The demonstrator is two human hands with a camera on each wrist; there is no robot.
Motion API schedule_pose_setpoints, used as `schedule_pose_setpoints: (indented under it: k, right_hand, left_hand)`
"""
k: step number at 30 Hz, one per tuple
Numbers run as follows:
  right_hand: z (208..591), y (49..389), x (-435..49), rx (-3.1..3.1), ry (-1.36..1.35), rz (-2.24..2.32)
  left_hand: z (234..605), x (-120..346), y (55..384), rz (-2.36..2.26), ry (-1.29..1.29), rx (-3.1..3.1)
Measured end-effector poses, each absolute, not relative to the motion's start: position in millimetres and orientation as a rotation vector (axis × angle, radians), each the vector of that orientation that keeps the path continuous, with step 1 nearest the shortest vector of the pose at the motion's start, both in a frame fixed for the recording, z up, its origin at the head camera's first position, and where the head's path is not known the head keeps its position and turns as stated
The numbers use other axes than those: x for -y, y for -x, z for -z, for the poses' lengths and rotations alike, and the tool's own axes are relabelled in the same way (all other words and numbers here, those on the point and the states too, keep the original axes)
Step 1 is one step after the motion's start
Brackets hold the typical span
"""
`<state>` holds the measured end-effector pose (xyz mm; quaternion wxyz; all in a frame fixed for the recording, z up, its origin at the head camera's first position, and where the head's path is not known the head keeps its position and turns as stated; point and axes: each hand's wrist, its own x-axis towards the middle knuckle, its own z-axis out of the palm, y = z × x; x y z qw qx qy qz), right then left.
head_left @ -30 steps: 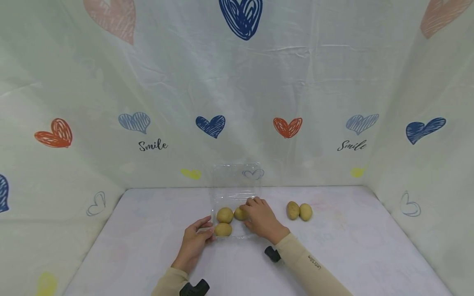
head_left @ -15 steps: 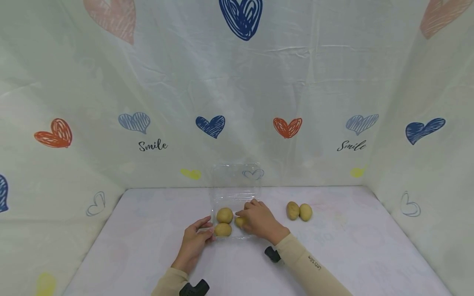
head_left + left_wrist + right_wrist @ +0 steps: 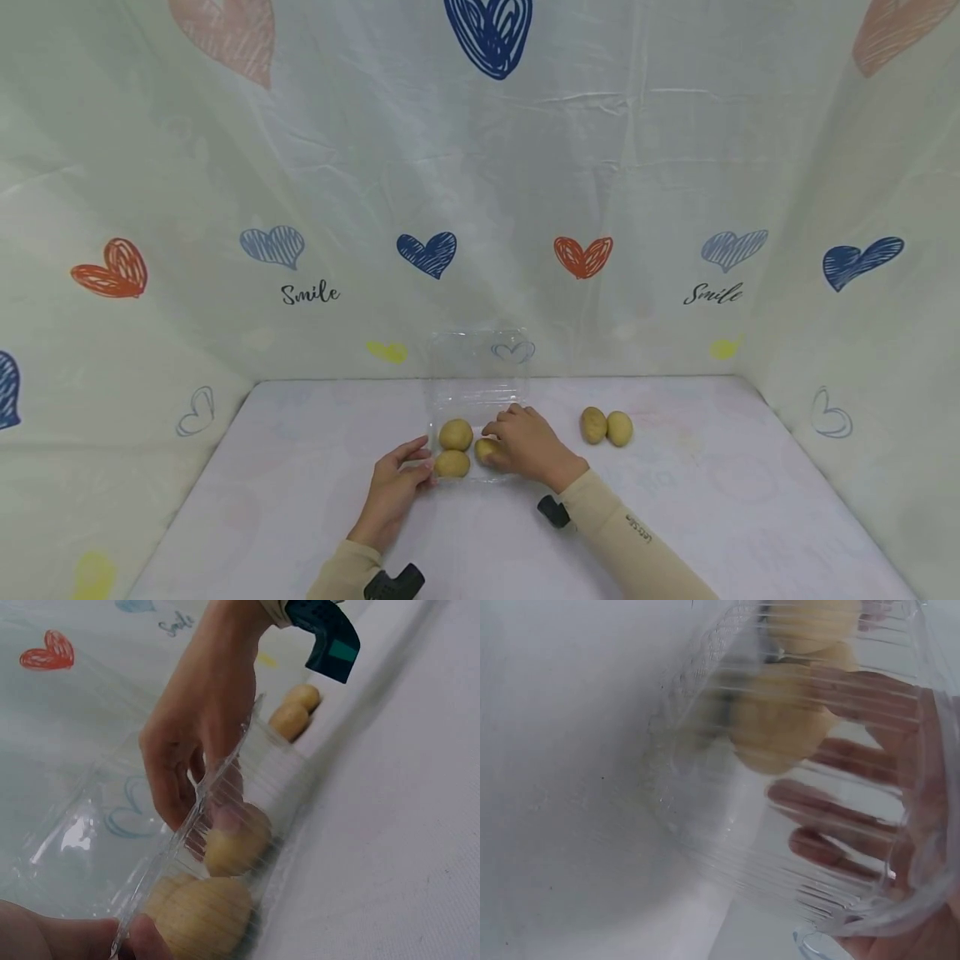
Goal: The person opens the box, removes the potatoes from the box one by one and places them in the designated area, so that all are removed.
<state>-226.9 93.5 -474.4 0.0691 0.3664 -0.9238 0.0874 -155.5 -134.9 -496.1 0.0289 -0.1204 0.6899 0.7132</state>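
A clear plastic clamshell container point(image 3: 480, 403) stands with its lid point(image 3: 480, 354) raised at the back. At its left wall my left hand point(image 3: 393, 492) pinches the rim between thumb and fingers. Two potatoes, a back one point(image 3: 456, 435) and a front one point(image 3: 452, 464), lie inside along the left. My right hand point(image 3: 531, 446) reaches in over the right side, thumb and index finger at a third potato point(image 3: 238, 840). Through the clear wall in the right wrist view, its other fingers point(image 3: 832, 810) spread out away from that potato point(image 3: 780, 724).
Two more potatoes, one point(image 3: 593, 425) and another point(image 3: 619, 428) close beside it, lie on the white table point(image 3: 712, 500) to the right of the container. A heart-printed curtain point(image 3: 637, 167) stands behind the table. Black wrist devices, such as the left one point(image 3: 394, 582), sit at both cuffs.
The right hand has brought the third potato toward the front of the container, and its index finger has lifted slightly. The left hand stays at the rim.
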Motion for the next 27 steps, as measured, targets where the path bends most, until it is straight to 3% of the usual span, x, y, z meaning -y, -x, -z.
schedule_pose_setpoints:
  k: [10, 27]
  right_hand:
    - [470.6, 238.0, -97.4, 2.784, -1.382, -0.342]
    - [470.5, 238.8, -96.5, 2.841, -1.316, -0.301]
  left_hand:
    - [495.5, 135.2, 155.7, -2.192, 0.368, -2.13]
    - [493.8, 134.4, 154.4, -2.191, 0.371, -2.132]
